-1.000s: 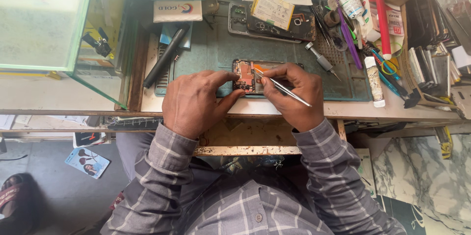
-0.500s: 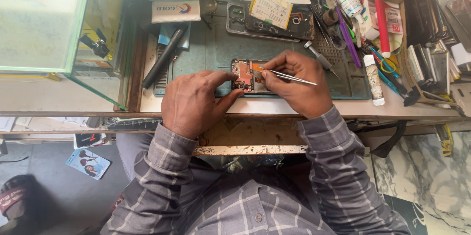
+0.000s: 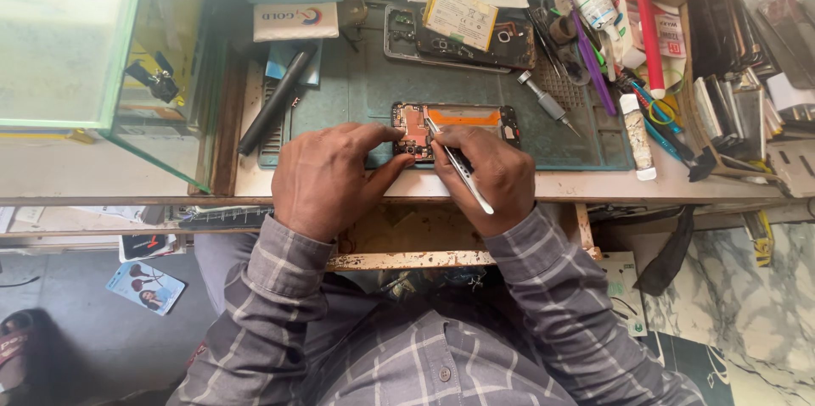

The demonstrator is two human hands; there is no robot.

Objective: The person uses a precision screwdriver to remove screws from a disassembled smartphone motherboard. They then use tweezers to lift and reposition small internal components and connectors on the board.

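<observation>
From the head view, your left hand (image 3: 327,175) pinches the opened phone (image 3: 454,128) at its left end, while your right hand (image 3: 488,175) grips tweezers (image 3: 457,167) touching it. The phone lies on the green mat (image 3: 356,88) near the counter (image 3: 594,187) front edge; bare mat lies behind.

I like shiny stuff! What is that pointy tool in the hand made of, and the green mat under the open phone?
The tweezers in the right hand look like bare metal: thin, silvery, with a bright glint. The green mat looks like soft rubber or silicone, dull and without shine, with moulded grooves at its edge; which of the two I cannot tell. The left hand steadies the opened phone.
</observation>
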